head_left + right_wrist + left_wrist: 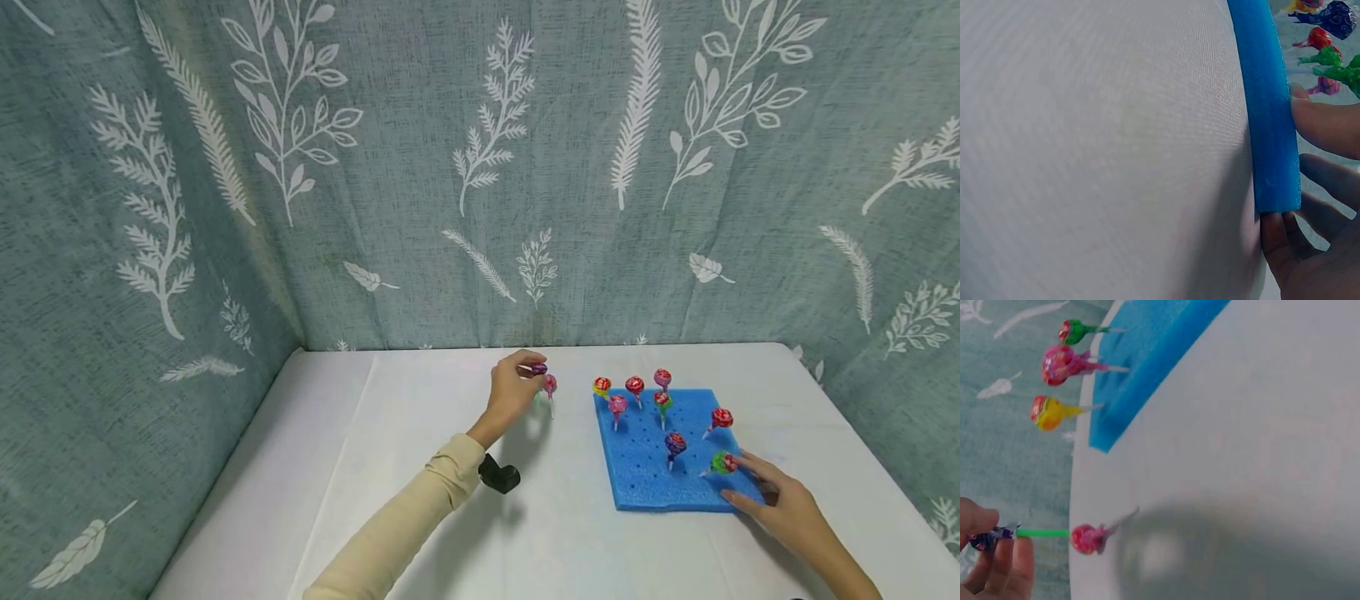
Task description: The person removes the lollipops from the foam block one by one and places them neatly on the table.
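Observation:
My left hand point(513, 387) pinches a purple-wrapped lollipop point(990, 539) by its candy end; its green stick points away from the fingers. In the left wrist view, the tip of that stick meets the head of a pink lollipop point(1088, 539), which is beyond the fingertips. The right hand point(783, 504) holds the near right corner of a blue foam board point(637, 487), thumb at the front edge and fingers around the side. Close by its fingers, a green-and-red lollipop point(723, 463) leans in the board. A purple-blue lollipop point(676, 443) stands left of that one.
More lollipops stand in the board's far part, among them a yellow one point(602, 386), a red one point(634, 385) and a pink one point(617, 404). Another red lollipop point(722, 417) is near the right edge. A leaf-patterned curtain point(420, 167) hangs behind the white table point(405, 500).

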